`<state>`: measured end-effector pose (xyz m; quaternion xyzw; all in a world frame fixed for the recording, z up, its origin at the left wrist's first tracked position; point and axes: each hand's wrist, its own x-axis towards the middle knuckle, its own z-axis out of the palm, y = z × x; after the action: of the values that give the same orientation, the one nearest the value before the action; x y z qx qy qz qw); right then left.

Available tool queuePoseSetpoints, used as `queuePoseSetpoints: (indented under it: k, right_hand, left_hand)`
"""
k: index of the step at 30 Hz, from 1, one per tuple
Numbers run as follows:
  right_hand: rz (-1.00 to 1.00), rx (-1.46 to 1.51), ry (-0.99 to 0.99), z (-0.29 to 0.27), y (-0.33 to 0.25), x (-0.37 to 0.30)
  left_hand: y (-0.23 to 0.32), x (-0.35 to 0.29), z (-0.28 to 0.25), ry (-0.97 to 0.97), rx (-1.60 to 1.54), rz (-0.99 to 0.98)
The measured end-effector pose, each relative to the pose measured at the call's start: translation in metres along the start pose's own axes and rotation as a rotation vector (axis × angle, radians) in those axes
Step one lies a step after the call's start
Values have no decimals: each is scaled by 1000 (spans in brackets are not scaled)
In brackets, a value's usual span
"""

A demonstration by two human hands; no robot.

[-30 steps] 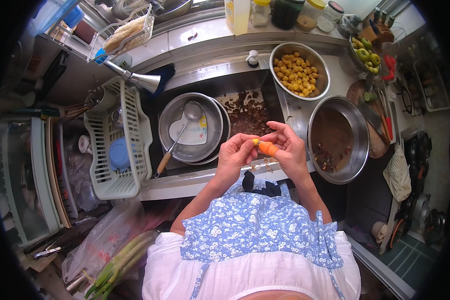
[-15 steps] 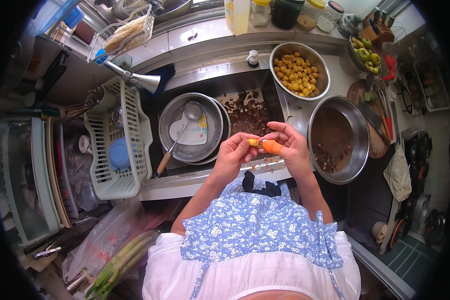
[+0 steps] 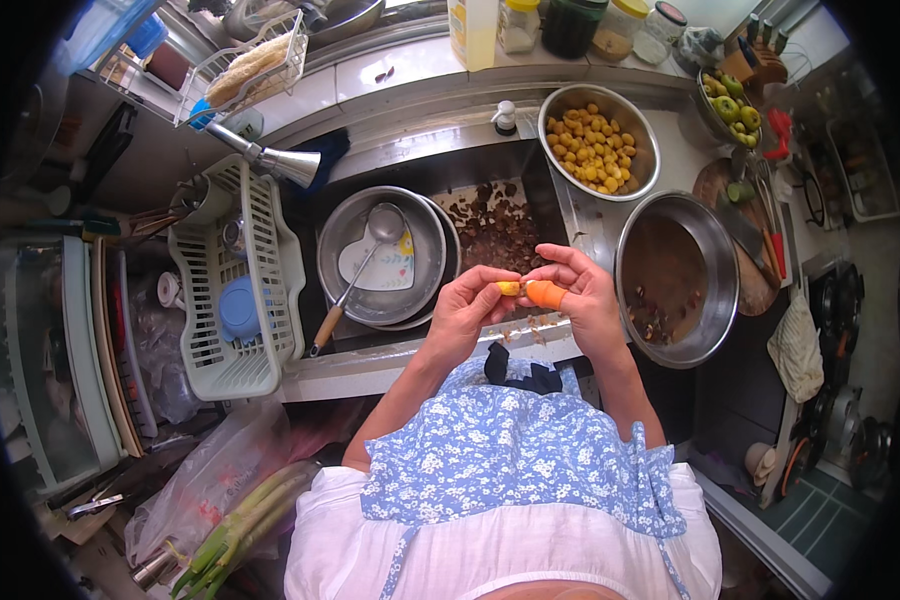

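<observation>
Over the sink's front edge, my left hand (image 3: 467, 308) pinches a small yellow peeled chestnut (image 3: 507, 288) between thumb and fingertips. My right hand (image 3: 588, 300) meets it from the right, with an orange thumb knife (image 3: 545, 294) fitted over the thumb. Its small metal tip touches or nearly touches the nut. The right index finger bends in close to the nut, while other fingers of that hand stretch up and away. Beyond my hands, brown shell scraps (image 3: 495, 215) cover the right part of the sink.
A steel bowl of yellow peeled nuts (image 3: 590, 140) stands at the back right. Nearer, a steel basin (image 3: 728, 290) contains murky brown water and dark pieces. Stacked bowls (image 3: 335, 215) with a ladle (image 3: 386, 222) sit in the sink, left of my hands. A dish rack (image 3: 292, 270) stands further left.
The yellow nut has turned slightly in my left fingertips. Both hands stay in nearly the same place; nothing else has visibly moved.
</observation>
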<state>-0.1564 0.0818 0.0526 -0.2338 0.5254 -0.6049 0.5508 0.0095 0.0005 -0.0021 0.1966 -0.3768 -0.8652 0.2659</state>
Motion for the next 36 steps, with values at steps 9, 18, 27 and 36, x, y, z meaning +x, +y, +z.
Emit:
queuePoseSetpoints:
  k: [9,18,27,36]
  right_hand:
    - [-68,-139,3,-1,2,-2]
    - [0,11,12,0,-1,0]
    - [-36,-51,-8,-1,1,-1]
    - [-37,38,102,-6,8,2]
  left_hand:
    - [12,-1,14,26,259,39]
    - [0,4,1,-10,-120,-15]
    - [-3,3,3,28,-27,-23]
    - [-3,6,-3,-74,-367,-126]
